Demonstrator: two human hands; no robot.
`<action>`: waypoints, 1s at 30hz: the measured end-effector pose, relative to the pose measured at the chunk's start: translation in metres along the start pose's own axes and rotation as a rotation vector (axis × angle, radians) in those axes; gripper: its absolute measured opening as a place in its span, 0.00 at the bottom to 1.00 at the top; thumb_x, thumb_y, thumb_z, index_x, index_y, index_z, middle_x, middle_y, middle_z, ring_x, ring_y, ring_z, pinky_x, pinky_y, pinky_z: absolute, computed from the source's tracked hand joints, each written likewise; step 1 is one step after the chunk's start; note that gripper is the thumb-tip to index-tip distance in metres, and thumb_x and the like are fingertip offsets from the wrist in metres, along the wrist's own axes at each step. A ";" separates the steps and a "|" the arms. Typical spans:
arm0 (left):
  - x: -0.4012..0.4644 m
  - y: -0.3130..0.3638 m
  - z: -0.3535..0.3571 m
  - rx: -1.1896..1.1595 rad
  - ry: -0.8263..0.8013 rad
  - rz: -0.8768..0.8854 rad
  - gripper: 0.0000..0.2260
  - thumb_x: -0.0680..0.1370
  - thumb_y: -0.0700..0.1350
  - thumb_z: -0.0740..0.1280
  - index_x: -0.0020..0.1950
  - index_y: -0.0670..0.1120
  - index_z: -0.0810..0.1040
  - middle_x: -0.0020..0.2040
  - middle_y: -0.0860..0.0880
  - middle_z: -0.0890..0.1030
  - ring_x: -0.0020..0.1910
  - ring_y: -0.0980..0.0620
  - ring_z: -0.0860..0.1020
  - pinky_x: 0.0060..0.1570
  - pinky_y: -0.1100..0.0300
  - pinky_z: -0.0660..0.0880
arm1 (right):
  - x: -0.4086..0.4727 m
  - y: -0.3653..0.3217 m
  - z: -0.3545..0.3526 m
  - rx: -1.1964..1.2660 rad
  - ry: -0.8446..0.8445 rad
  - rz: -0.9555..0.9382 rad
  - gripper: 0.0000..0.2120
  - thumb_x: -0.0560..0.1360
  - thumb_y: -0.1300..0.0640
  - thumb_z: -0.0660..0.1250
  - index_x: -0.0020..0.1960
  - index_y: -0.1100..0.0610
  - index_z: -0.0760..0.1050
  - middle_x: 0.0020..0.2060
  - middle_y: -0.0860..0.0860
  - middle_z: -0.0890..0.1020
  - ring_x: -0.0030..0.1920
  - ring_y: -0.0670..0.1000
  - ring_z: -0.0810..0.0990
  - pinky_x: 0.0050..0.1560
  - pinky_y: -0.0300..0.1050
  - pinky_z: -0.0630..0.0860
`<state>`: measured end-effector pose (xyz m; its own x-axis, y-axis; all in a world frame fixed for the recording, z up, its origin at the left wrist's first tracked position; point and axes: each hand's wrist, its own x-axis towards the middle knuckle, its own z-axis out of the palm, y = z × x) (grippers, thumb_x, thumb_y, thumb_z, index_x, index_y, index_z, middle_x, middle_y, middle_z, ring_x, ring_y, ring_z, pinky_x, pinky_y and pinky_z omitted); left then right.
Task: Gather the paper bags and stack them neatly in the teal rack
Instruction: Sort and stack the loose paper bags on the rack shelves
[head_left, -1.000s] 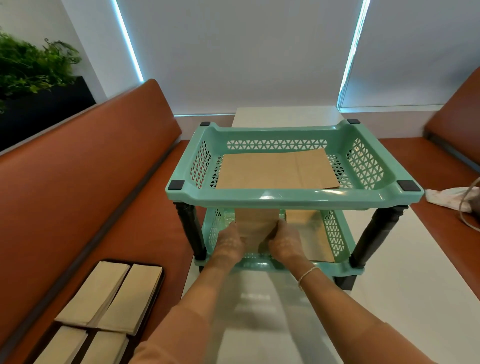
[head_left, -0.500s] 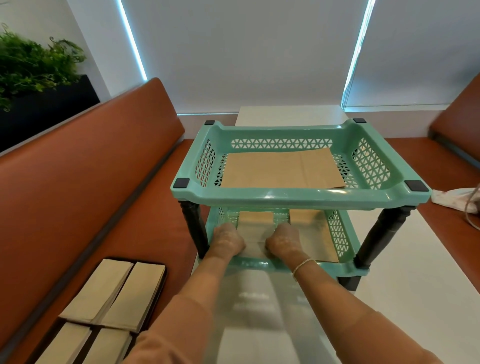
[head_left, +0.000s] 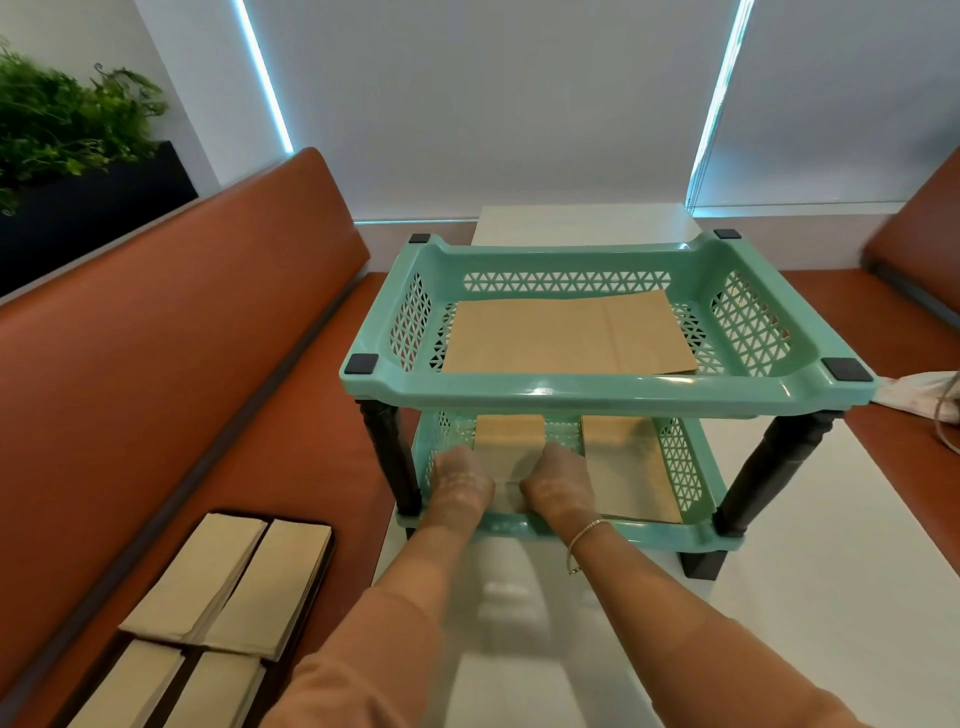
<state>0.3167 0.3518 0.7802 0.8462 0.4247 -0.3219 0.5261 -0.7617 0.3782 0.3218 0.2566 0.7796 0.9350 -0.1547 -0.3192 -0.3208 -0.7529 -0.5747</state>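
Fingers (head_left: 524, 467) on bag (head_left: 509, 441), upper tier (head_left: 597, 387) overhead

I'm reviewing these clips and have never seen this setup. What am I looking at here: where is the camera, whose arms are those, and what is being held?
There is no machine here. The camera sits on a person's head and looks forward and down, so the two arms reaching in from the bottom are that person's own.

On a white table stands a two-tier teal rack. A flat brown paper bag lies in its upper tray. In the lower tray, the left hand and right hand hold a narrower bag between them, beside a second bag lying flat.

On the orange bench to the left, more pale bags wait on a dark tray.
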 end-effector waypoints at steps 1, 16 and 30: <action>0.000 0.000 0.000 0.005 0.006 0.006 0.11 0.78 0.37 0.62 0.59 0.39 0.78 0.59 0.41 0.77 0.58 0.44 0.76 0.48 0.60 0.72 | 0.000 0.000 0.001 0.006 0.007 0.002 0.12 0.74 0.67 0.61 0.57 0.62 0.75 0.56 0.58 0.79 0.57 0.57 0.78 0.54 0.44 0.74; -0.021 0.025 0.002 -0.153 0.060 0.141 0.18 0.78 0.35 0.61 0.67 0.44 0.69 0.62 0.43 0.74 0.60 0.45 0.74 0.52 0.61 0.71 | 0.008 0.022 -0.038 -0.187 0.211 -0.051 0.14 0.74 0.59 0.60 0.60 0.58 0.67 0.51 0.55 0.77 0.58 0.57 0.75 0.65 0.51 0.66; -0.043 0.074 0.037 -0.007 -0.180 0.241 0.12 0.78 0.42 0.64 0.59 0.38 0.77 0.59 0.42 0.79 0.60 0.47 0.77 0.56 0.61 0.73 | 0.024 0.059 -0.057 -0.363 0.023 0.054 0.28 0.70 0.56 0.68 0.65 0.57 0.59 0.63 0.54 0.69 0.60 0.57 0.75 0.60 0.51 0.73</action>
<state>0.3161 0.2588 0.7899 0.9185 0.1381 -0.3704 0.3131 -0.8263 0.4682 0.3337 0.1716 0.7811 0.9227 -0.2117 -0.3221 -0.2990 -0.9204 -0.2518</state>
